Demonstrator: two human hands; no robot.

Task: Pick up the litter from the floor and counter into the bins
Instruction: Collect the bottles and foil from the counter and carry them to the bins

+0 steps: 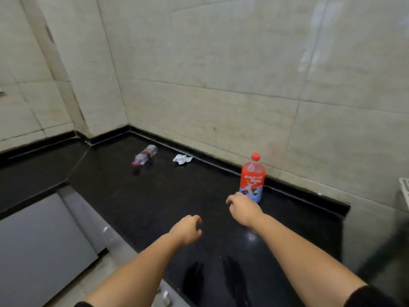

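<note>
While my right hand (243, 209) hovers with fingers curled and empty, the upright red-labelled bottle (252, 179) stands just beyond it on the bench (155, 196); my left hand (187, 229), loosely curled, trails farther back.

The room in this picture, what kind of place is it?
Probably a kitchen. A polished black stone counter runs into a corner along tiled walls, with grey cabinet fronts below. A red-capped bottle, a fallen bottle and crumpled paper lie on it.
</note>
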